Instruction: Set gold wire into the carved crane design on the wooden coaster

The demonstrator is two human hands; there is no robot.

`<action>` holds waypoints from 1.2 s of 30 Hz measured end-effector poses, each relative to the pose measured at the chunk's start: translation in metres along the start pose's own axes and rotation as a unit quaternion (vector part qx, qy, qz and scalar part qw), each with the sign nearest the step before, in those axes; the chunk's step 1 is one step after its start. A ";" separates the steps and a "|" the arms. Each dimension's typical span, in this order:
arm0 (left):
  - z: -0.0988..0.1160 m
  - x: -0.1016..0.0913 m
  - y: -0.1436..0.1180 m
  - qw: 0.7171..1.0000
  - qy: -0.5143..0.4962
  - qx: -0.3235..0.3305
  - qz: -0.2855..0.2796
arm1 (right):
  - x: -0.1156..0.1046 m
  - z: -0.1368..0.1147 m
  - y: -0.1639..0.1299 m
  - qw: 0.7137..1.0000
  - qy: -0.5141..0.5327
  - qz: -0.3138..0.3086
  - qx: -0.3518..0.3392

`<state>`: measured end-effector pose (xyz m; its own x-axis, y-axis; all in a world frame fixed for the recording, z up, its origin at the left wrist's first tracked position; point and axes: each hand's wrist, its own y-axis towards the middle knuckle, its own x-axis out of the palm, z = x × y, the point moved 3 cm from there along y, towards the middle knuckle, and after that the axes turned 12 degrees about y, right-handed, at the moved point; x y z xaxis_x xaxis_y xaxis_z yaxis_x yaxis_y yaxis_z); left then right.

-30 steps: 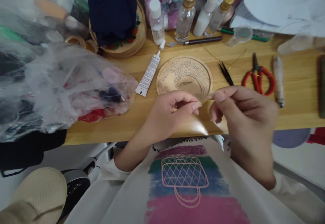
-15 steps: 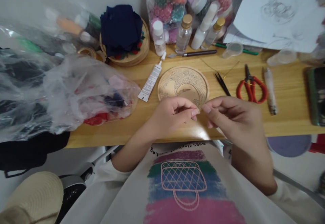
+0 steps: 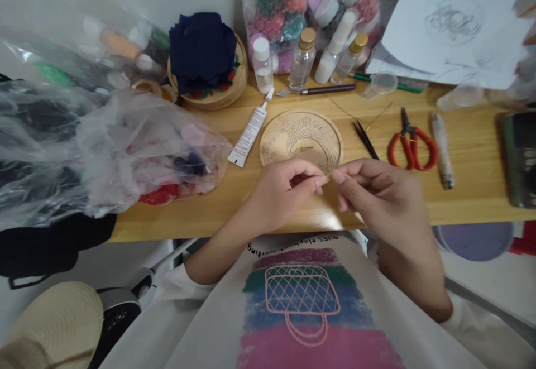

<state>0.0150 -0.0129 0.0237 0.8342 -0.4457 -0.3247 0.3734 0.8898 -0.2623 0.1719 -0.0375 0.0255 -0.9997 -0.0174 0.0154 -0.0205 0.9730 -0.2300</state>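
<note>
My left hand is closed in a pinch in front of a round wooden disc with a bird drawn in dark lines. From the other side my right hand pinches too, its fingertips almost meeting those of the left. Whatever lies between the fingertips is too thin and small to make out. The hands hide the disc's near edge. A fine gold wire rests on the table beside black tweezers. Just right of these are red-handled pliers. Left of the disc lies a white glue tube.
A craft knife lies behind the disc, before several small bottles. Plastic bags cover the table's left side. Dark blue cloth pieces top a round wooden box. Drawing sheets, a white pen-like tool and a phone are right.
My right hand has shifted slightly left, towards my left hand. Both hands keep their pinch. The view has moved a little, and nothing on the table looks displaced.
</note>
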 end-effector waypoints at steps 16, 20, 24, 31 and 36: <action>0.004 -0.002 -0.001 0.996 -0.066 -0.028 -0.050 | -0.005 -0.003 -0.003 0.999 0.040 0.003 -0.022; 0.005 -0.001 -0.003 0.999 -0.038 -0.014 -0.010 | -0.004 -0.002 -0.002 0.999 0.040 0.014 -0.023; 0.006 0.000 -0.004 1.000 -0.009 0.017 0.010 | -0.004 -0.002 -0.002 0.999 0.038 0.024 -0.023; 0.006 0.000 -0.006 0.994 0.072 0.068 0.053 | -0.004 -0.001 -0.003 0.999 0.021 0.041 -0.001; 0.005 0.001 -0.005 0.992 0.073 0.074 0.068 | -0.003 -0.001 -0.002 0.999 0.011 0.036 -0.016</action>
<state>0.0162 -0.0178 0.0293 0.8174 -0.3196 -0.4793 0.3256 0.9427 -0.0733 0.1747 -0.0394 0.0272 -0.9982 0.0571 0.0206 0.0518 0.9786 -0.1991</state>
